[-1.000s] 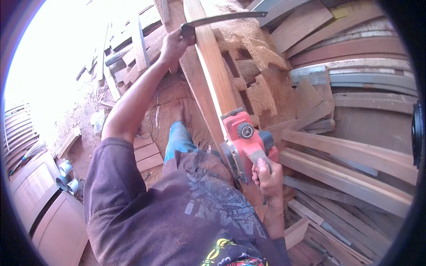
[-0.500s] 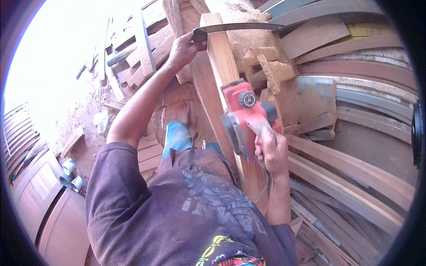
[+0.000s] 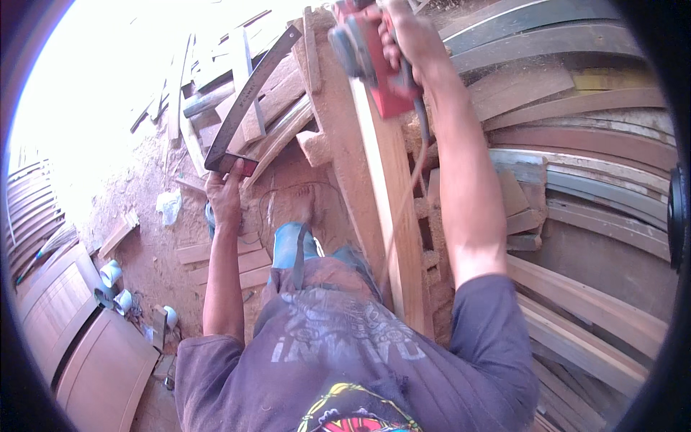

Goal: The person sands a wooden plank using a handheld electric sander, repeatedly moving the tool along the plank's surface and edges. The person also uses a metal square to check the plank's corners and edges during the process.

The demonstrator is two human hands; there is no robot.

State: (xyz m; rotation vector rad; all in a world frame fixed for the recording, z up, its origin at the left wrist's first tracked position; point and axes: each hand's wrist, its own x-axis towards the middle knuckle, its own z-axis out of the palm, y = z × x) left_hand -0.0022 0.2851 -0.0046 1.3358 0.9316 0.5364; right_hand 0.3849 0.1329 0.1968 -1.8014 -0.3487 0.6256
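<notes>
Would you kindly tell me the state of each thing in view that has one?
Left hand: closed on the square
Square: held apart from the beam
Right hand: gripping the planer
Planer: held, running or not unclear
Beam: partly hidden by planer
Cord: attached to the planer

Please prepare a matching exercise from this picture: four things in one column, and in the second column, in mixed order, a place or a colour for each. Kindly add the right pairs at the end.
Things
1. Planer
2. Square
3. Beam
4. Trousers

Places and colours
A. Held in the left hand
B. Blue, on the person's legs
C. Red and dark, gripped by the right hand
D. Long and pale, of wood

Right pairs: 1-C, 2-A, 3-D, 4-B
</notes>
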